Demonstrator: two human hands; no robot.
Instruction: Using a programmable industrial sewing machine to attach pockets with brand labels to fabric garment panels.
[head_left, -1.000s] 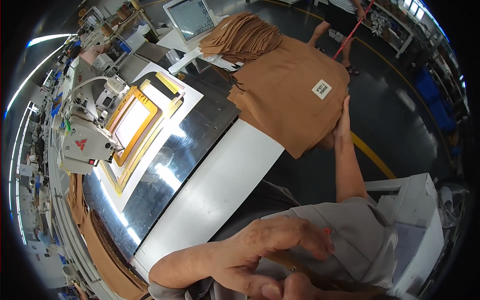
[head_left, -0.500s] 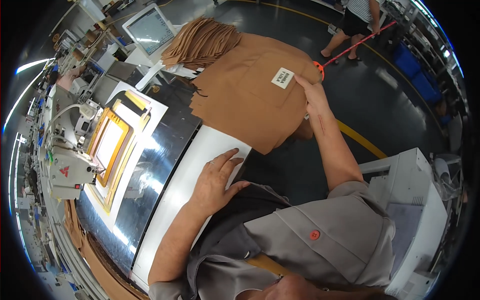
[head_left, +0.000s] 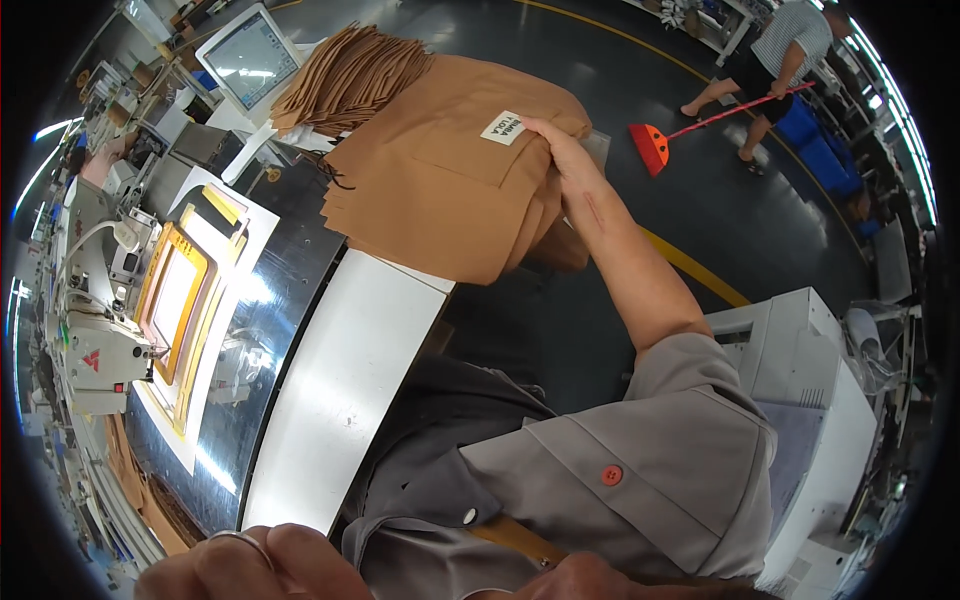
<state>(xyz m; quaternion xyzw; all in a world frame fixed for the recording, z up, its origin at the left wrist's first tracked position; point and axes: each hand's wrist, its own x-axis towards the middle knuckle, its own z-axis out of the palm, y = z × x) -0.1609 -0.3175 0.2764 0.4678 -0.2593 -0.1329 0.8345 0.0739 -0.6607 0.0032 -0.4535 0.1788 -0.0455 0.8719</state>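
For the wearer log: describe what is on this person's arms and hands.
The right arm is bare from hand to above the elbow, where a short grey sleeve begins; the shirt has a round orange-red button. No glove or watch shows on the right hand. The left hand, at the bottom edge, wears a plain silver ring on one of its fingers.

Bright overhead light glares off the steel table (head_left: 255,330); fisheye bends the edges, nearest hand blurred.

Stack of tan fabric pieces (head_left: 440,190), white-labelled, overhanging the table edge.
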